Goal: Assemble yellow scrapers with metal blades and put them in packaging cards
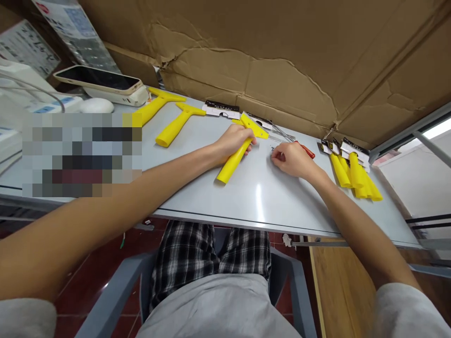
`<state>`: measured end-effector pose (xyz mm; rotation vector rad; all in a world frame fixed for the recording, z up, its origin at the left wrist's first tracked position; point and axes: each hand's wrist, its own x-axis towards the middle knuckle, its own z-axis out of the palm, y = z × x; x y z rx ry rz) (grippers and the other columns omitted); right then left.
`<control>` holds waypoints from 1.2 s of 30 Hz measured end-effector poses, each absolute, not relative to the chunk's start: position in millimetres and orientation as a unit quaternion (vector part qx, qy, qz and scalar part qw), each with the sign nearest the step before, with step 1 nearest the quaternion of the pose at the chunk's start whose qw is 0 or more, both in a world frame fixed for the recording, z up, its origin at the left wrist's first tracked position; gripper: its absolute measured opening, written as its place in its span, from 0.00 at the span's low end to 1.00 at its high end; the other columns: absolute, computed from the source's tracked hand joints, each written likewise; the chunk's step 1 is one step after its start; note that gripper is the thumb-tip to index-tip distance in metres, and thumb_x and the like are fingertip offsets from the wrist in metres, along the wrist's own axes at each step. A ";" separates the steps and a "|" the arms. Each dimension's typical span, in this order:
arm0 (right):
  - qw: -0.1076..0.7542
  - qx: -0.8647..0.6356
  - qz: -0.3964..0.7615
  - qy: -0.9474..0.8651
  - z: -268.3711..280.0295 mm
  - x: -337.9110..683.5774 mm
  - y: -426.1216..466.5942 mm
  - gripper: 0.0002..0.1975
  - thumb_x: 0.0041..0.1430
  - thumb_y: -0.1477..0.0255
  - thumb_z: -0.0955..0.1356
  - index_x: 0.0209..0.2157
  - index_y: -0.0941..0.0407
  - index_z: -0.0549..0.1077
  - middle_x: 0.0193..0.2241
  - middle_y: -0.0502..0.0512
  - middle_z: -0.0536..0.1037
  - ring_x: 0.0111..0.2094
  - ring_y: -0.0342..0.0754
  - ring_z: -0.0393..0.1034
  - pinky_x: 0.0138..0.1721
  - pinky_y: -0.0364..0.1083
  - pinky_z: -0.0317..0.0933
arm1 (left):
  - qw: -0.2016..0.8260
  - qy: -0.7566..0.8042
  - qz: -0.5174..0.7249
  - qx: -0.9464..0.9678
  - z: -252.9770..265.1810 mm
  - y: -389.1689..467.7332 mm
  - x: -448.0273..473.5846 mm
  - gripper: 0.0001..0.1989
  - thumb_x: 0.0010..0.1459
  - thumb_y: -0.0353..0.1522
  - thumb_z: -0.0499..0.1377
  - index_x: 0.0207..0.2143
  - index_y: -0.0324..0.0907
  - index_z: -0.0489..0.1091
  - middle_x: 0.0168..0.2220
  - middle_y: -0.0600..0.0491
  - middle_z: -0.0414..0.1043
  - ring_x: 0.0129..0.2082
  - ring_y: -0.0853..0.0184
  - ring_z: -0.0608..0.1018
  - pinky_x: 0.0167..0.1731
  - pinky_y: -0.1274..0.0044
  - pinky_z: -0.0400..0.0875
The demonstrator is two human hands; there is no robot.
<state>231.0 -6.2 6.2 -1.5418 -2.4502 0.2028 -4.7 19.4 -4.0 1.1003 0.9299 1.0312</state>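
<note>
My left hand (234, 143) is wrapped round a yellow plastic scraper handle (232, 165), its wide head pointing away from me and its round end towards me. Just to the right, my right hand (291, 158) is low over the table with thumb and fingers pinched together; what they hold, if anything, is hidden. Small metal bits (272, 148) lie by its fingertips, too small to name. A screwdriver (305, 149) with a red handle lies behind the right hand, partly covered by it. Two more yellow scraper handles (173, 126) lie to the left of my left hand.
Several yellow scrapers with black-and-white blade covers (355, 171) are piled at the right. More blade covers (221, 110) lie along the cardboard wall (246, 70). A phone (98, 79) and a white mouse (97, 105) are at the left. A blurred patch hides part of the table (197, 197).
</note>
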 end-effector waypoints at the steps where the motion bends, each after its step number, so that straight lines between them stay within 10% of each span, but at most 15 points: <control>1: 0.117 -0.525 0.064 -0.840 8.4 226.5 -2.8 0.07 0.59 0.70 0.70 0.35 0.58 0.81 0.35 0.55 0.80 0.32 0.40 0.65 0.38 0.43 0.56 | 0.643 0.396 0.459 0.468 -2.7 19.2 -4.8 0.08 0.51 0.34 0.65 0.30 0.42 0.69 0.24 0.49 0.72 0.20 0.67 0.71 0.18 0.77 0.66; 7: 0.272 -0.499 0.055 -0.821 4.1 213.8 -8.5 0.09 0.63 0.68 0.67 0.37 0.58 0.78 0.38 0.55 0.78 0.34 0.40 0.65 0.42 0.45 0.59 | 0.681 0.336 0.488 0.430 14.0 19.0 -13.3 0.24 0.65 0.55 0.57 0.36 0.43 0.71 0.27 0.50 0.73 0.24 0.66 0.75 0.23 0.77 0.71; 14: 0.325 -0.466 0.071 -0.820 1.5 221.7 -25.8 0.10 0.63 0.67 0.67 0.35 0.57 0.77 0.32 0.54 0.77 0.29 0.38 0.63 0.37 0.44 0.59 | 0.675 0.332 0.506 0.423 26.4 18.7 -19.8 0.37 0.77 0.51 0.32 0.34 0.40 0.71 0.29 0.50 0.71 0.23 0.70 0.71 0.23 0.77 0.69; 23: 0.323 -0.465 0.096 -0.819 -4.3 225.3 -16.9 0.10 0.63 0.66 0.67 0.37 0.57 0.79 0.31 0.54 0.78 0.29 0.38 0.64 0.37 0.43 0.61 | 0.664 0.360 0.492 0.433 13.4 14.0 -8.5 0.19 0.59 0.42 0.72 0.40 0.46 0.66 0.32 0.58 0.70 0.22 0.75 0.72 0.20 0.82 0.68; 29: 0.348 -0.453 0.115 -0.813 -12.1 225.0 -16.3 0.10 0.63 0.66 0.68 0.36 0.57 0.79 0.28 0.52 0.76 0.28 0.37 0.64 0.35 0.42 0.60 | 0.621 0.402 0.474 0.478 11.3 7.8 -5.0 0.17 0.55 0.31 0.69 0.41 0.46 0.64 0.30 0.61 0.68 0.17 0.78 0.67 0.15 0.82 0.58; 36: 0.353 -0.467 0.132 -0.800 -18.6 228.2 -12.3 0.12 0.61 0.64 0.70 0.36 0.58 0.79 0.27 0.52 0.75 0.27 0.37 0.63 0.34 0.43 0.60 | 0.617 0.396 0.521 0.437 19.6 9.8 -11.9 0.16 0.68 0.48 0.57 0.43 0.45 0.70 0.31 0.54 0.74 0.22 0.71 0.73 0.19 0.80 0.65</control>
